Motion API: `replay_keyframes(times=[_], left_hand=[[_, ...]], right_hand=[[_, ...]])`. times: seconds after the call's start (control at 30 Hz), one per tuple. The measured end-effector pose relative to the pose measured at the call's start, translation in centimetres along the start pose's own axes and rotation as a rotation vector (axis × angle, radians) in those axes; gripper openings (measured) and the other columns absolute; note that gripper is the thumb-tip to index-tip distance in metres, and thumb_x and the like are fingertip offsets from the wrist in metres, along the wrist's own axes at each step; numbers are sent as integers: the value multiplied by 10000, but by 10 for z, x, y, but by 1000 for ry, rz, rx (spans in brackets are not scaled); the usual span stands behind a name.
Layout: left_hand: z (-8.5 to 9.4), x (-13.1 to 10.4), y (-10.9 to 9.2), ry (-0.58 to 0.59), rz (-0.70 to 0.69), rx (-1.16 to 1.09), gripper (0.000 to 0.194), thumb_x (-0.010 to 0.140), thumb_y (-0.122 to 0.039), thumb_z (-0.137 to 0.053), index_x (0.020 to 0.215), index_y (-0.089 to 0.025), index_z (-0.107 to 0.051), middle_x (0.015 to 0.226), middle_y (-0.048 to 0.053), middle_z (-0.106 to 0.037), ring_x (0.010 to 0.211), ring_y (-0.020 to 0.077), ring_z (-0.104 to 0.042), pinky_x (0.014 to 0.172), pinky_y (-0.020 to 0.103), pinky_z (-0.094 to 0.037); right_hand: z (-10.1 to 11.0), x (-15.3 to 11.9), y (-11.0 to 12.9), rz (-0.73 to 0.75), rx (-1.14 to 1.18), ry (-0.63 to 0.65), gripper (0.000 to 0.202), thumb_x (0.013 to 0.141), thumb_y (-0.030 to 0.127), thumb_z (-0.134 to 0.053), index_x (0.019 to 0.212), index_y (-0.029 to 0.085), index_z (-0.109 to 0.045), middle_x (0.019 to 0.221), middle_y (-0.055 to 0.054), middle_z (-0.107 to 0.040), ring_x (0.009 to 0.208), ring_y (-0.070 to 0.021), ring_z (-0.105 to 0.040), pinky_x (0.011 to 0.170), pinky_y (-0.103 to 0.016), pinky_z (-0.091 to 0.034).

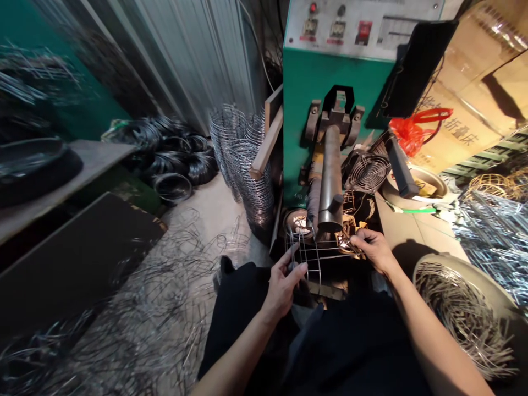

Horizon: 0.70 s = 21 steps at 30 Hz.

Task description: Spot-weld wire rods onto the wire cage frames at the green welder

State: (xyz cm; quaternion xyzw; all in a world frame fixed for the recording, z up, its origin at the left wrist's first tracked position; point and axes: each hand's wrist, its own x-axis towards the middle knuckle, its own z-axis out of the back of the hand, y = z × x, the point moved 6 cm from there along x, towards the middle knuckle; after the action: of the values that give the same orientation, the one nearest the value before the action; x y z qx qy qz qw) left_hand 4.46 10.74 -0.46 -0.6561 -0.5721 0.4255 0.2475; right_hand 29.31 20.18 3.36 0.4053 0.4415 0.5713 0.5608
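A small bent-wire frame (318,257) is held level in front of the welding machine's thick metal arm (331,176), just below its tip. My left hand (282,283) grips the frame's left, curved end between thumb and fingers. At the other side, my right hand (374,248) is closed in a pinch where the long wires end. Whether a separate small wire is also in that pinch is too small to tell. Behind the frame, a round dish (299,221) with pale bits sits under the arm.
The green machine (297,121) carries a switch panel (363,27). Stacked wire rings (258,187) stand to its left; loose wires (157,308) litter the floor. On the right are a tub (424,261) of short wires (457,313), a round fan guard (368,171) and a heap of metal rods (495,236).
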Motion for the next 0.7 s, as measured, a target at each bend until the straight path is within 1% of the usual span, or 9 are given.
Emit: replay_keyframes(times=[0.23, 0.37, 0.43, 0.5, 0.57, 0.63, 0.7], left_hand=[[-4, 3, -1, 24, 39, 5, 803, 729, -373, -805, 1438, -155, -498, 551, -88, -463, 437, 53, -393, 478, 199, -460], [-3, 1, -1, -31, 4, -5, 735, 721, -344, -819, 1376, -144, -554, 584, -84, -467, 467, 45, -405, 467, 173, -454], [-4, 0, 0, -34, -18, -8, 698, 737, -333, -809, 1359, -136, -560, 583, -88, -458, 468, 45, -415, 462, 171, -457], [-6, -1, 0, -22, -26, -11, 693, 760, -334, -791, 1372, -130, -538, 567, -96, -448, 449, 53, -434, 448, 187, -469], [-8, -3, 1, -8, -21, -19, 712, 771, -344, -780, 1394, -128, -509, 545, -104, -443, 421, 65, -445, 431, 210, -483], [-8, -6, 2, -13, -16, -31, 733, 769, -354, -781, 1404, -127, -494, 534, -105, -455, 406, 70, -446, 425, 227, -497], [-8, -10, 2, -32, -19, -41, 740, 761, -356, -788, 1399, -121, -495, 532, -103, -470, 405, 71, -447, 428, 231, -506]], right_hand=[[6, 3, -7, 23, 5, -18, 524, 700, 553, -773, 543, 199, -420, 566, 39, -386, 565, -104, -327, 548, -271, -281], [8, -2, -11, 26, 27, -27, 501, 728, 519, -763, 550, 201, -419, 571, 44, -371, 568, -107, -329, 560, -271, -289], [11, -7, -10, 47, 13, -64, 440, 752, 502, -749, 593, 200, -470, 602, 33, -427, 593, -121, -383, 591, -276, -330], [18, -16, -3, 132, -52, -161, 338, 789, 480, -721, 704, 207, -541, 701, 7, -515, 685, -155, -469, 676, -295, -388], [22, -31, 7, 263, -128, -242, 258, 831, 450, -680, 797, 217, -574, 860, -33, -577, 852, -203, -537, 804, -333, -418], [17, -47, 13, 365, -195, -227, 228, 852, 421, -658, 781, 216, -588, 1031, -73, -594, 1029, -250, -543, 916, -378, -404], [6, -58, 13, 402, -232, -172, 248, 857, 393, -654, 710, 205, -586, 1148, -90, -578, 1146, -283, -514, 980, -412, -379]])
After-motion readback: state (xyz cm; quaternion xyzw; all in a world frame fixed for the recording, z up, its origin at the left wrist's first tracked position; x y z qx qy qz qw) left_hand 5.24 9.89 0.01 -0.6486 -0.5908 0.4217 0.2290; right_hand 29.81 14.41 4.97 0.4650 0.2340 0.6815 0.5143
